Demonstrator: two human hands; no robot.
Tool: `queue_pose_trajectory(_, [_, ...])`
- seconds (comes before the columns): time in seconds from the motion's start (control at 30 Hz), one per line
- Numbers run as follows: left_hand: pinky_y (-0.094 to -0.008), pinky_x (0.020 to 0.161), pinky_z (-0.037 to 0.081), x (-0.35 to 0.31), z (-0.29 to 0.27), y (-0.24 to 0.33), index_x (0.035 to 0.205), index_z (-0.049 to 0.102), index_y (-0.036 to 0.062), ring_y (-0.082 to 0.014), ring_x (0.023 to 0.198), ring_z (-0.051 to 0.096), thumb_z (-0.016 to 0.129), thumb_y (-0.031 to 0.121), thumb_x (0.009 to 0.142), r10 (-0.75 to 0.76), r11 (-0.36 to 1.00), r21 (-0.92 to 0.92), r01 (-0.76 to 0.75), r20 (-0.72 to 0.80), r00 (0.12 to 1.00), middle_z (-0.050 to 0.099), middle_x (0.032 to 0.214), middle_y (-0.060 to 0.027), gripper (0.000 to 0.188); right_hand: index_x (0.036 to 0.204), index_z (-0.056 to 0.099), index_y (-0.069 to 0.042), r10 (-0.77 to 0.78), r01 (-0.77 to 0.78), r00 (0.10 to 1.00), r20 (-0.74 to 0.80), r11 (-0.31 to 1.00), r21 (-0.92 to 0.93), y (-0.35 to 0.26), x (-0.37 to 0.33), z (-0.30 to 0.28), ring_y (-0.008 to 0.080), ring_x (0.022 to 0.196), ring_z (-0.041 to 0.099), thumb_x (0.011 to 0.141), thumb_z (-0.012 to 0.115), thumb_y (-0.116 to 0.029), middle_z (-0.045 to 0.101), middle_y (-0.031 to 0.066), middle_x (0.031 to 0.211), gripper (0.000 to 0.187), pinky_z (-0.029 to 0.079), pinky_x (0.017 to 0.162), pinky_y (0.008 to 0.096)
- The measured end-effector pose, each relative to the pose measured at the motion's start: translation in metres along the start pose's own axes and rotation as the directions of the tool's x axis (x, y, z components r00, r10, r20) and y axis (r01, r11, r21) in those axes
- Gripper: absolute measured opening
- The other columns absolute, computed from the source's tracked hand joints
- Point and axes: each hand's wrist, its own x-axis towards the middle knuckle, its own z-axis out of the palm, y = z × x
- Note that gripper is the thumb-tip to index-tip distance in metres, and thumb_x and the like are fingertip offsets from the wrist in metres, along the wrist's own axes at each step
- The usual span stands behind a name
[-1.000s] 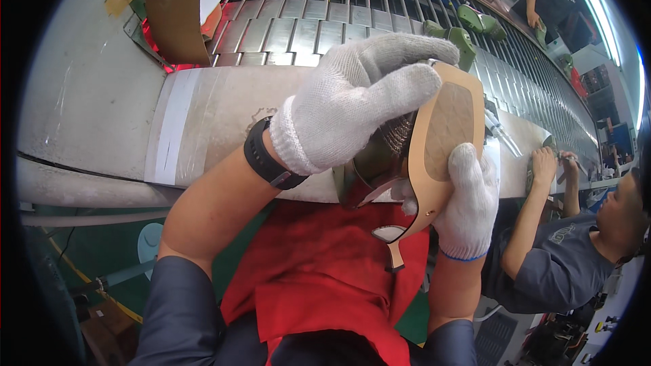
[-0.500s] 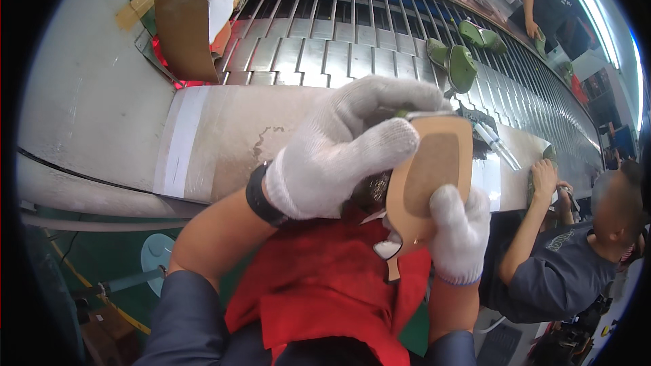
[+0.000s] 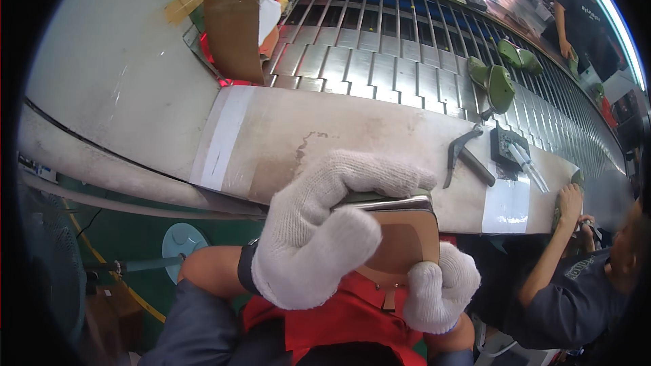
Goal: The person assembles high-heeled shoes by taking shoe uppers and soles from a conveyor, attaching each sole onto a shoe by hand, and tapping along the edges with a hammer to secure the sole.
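Note:
Between my gloved hands, close to my red apron, is a shoe [image 3: 405,236] with a tan sole and a darker brown patch. A thin strap hangs from its lower end. My left hand [image 3: 315,230] is closed on its upper left, with the fingers bent over the top edge and the thumb in front. My right hand [image 3: 442,290] grips the lower right, its thumb against the sole. The fingers behind the shoe are hidden, as is most of its upper. On the bench beyond lies a hammer [image 3: 477,166] with a curved head.
Beside the hammer stands a black block [image 3: 503,146] with white tube-like sticks [image 3: 530,168]. Past the bench [image 3: 271,118], green shoes [image 3: 500,88] ride a metal slat conveyor [image 3: 380,71]. A brown cardboard flap [image 3: 232,35] stands left. A co-worker [image 3: 569,285] works at the right.
Both hands have brought the shoe lower and nearer to my body, tilting its sole. The hammer on the bench has come into sight. My view has shifted, so the bench appears farther right.

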Motion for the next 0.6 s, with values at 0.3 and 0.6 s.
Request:
queue_pose_trajectory(0.3, [-0.0478,0.096,0.066,-0.001,-0.012,0.011,0.126,0.058,-0.0065,-0.0334,0.111,0.079,0.062,0.028,0.114,-0.010,0.960,0.280,0.014,-0.014,1.000,0.075,0.122,-0.0297,0.036,0.099,0.078,0.003,0.101,-0.111,0.985,0.143,0.992,0.065,-0.017,0.012,0.004,0.0333,0.057,0.069,0.098,0.076,-0.015,0.067,0.0165,0.068,0.018,0.054,0.055,0.0402])
queue_pose_trajectory(0.6, [-0.0473,0.105,0.061,0.009,-0.020,0.042,0.101,0.065,-0.0024,-0.0214,0.094,0.078,0.076,0.005,0.091,0.007,0.887,0.456,0.066,-0.156,0.988,0.080,0.102,-0.0199,0.017,0.101,0.080,0.000,-0.033,0.020,0.960,0.278,0.999,0.049,-0.022,0.030,0.020,0.0305,0.061,0.072,0.095,0.082,-0.019,0.071,0.0147,0.073,0.021,0.055,0.057,0.0393])
